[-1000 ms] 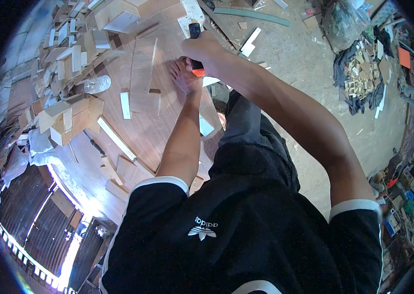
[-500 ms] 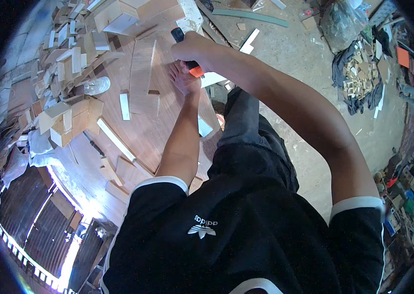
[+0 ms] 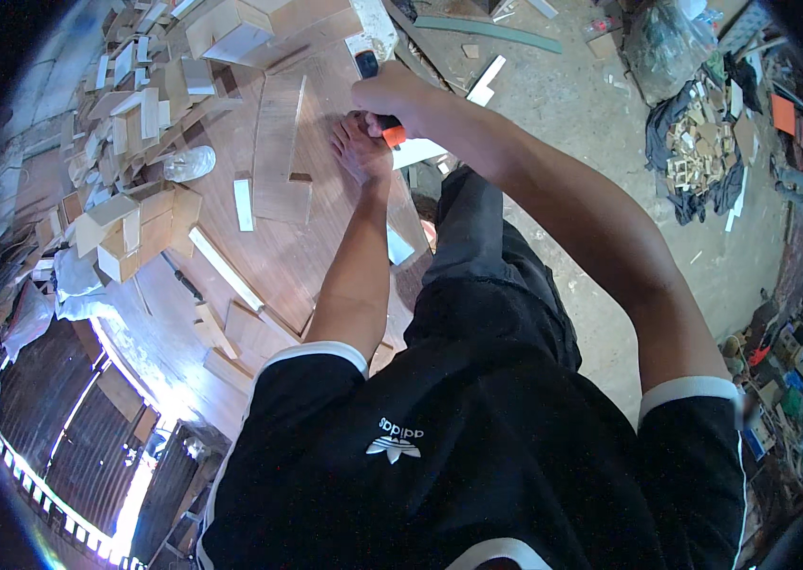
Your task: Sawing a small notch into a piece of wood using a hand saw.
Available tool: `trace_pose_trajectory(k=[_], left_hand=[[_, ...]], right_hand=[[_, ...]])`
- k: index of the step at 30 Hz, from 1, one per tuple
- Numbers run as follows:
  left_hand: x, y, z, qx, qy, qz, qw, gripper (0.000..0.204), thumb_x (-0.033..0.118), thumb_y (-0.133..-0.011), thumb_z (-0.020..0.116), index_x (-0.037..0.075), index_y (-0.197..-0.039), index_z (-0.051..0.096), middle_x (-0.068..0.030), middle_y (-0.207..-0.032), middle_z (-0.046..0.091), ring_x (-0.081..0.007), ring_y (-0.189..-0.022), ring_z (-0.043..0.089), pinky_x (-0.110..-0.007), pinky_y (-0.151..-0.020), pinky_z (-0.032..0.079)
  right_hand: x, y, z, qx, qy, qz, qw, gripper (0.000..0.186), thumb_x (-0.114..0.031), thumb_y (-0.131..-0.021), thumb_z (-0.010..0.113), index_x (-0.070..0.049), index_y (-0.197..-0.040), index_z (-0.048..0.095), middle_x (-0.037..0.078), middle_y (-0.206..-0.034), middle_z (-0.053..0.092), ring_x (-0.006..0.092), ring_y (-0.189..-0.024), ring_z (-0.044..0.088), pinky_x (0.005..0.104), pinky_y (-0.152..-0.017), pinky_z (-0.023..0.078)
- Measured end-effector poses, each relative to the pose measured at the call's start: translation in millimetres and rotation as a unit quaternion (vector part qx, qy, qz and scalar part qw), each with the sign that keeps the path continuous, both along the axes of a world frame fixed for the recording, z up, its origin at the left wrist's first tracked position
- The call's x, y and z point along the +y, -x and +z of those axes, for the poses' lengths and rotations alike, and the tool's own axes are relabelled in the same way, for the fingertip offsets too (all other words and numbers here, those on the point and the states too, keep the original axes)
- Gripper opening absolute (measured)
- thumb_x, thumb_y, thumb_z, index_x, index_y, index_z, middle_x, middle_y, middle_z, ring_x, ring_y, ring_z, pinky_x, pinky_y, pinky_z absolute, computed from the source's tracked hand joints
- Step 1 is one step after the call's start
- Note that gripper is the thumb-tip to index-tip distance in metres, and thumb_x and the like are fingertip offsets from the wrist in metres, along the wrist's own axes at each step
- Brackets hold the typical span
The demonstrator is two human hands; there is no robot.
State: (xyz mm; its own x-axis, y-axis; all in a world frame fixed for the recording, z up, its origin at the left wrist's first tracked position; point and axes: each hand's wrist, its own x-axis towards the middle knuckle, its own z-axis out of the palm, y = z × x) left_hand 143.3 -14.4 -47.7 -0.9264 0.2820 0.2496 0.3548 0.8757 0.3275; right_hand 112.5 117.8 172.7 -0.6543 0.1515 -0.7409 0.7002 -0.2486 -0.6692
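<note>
My right hand point(image 3: 394, 95) is closed around a tool with a black and orange handle point(image 3: 366, 65). Its working end is hidden, so I cannot tell its kind. Just beside and below, my left hand point(image 3: 361, 150) lies palm down, fingers stretched over the wooden tabletop point(image 3: 221, 204). A white strip point(image 3: 417, 152) shows to the right of my hands, at the table's right edge; whether the left hand presses on it I cannot see. Left of that hand lies a long pale wooden board point(image 3: 276, 142), with a short white piece point(image 3: 244, 204) farther left.
Small wooden boxes point(image 3: 230, 33) and offcuts crowd the table's far and left sides. A plastic bottle point(image 3: 189, 163) lies among them. A dark slim tool point(image 3: 181, 275) and long strips point(image 3: 226, 268) lie nearer. On the floor at right, wood scraps point(image 3: 700, 147) sit on dark cloth.
My right hand has moved to the right with the tool, and its forearm has shifted slightly. My left hand has stayed nearly in place.
</note>
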Motion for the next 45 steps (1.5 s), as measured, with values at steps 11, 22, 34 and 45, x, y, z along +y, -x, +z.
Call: trace_pose_trajectory(k=[11,22,34,45], left_hand=[[2,4,24,-0.102,-0.068,0.019,0.992,0.057,0.052,-0.079,0.055,0.007,-0.113,0.048,-0.018,-0.109,0.048,-0.0372,-0.108,0.044,-0.049,-0.093,0.033],[3,4,28,-0.102,-0.039,0.031,0.994,0.074,0.063,-0.07,0.062,0.007,-0.117,0.047,-0.0183,-0.114,0.047,-0.0382,-0.11,0.044,-0.049,-0.093,0.034],[2,2,18,-0.13,-0.07,0.031,0.989,0.078,0.064,-0.067,0.064,0.007,-0.117,0.046,-0.0211,-0.118,0.046,-0.0412,-0.118,0.04,-0.053,-0.101,0.029],[-4,3,23,-0.069,-0.021,0.041,0.997,0.052,0.039,-0.078,0.061,0.008,-0.117,0.047,-0.0203,-0.121,0.047,-0.0395,-0.116,0.041,-0.052,-0.099,0.029]], right_hand=[[-8,-21,1,-0.022,0.014,-0.114,0.993,0.01,-0.001,-0.081,0.051,-0.001,-0.071,0.049,0.007,-0.059,0.049,0.0168,-0.045,0.049,0.0331,-0.037,0.038],[-10,-34,-21,-0.011,0.021,-0.199,0.98,0.005,0.0,-0.078,0.053,0.0,-0.075,0.049,0.008,-0.058,0.049,0.0174,-0.045,0.049,0.0339,-0.038,0.041],[-16,-28,-53,-0.011,-0.018,-0.201,0.979,0.008,-0.001,-0.078,0.053,-0.001,-0.071,0.049,0.008,-0.056,0.049,0.019,-0.043,0.049,0.0337,-0.037,0.041],[-13,-14,-44,-0.059,0.083,-0.244,0.965,0.009,-0.002,-0.076,0.055,0.006,-0.081,0.052,0.011,-0.063,0.055,0.0195,-0.052,0.057,0.0354,-0.042,0.046]])
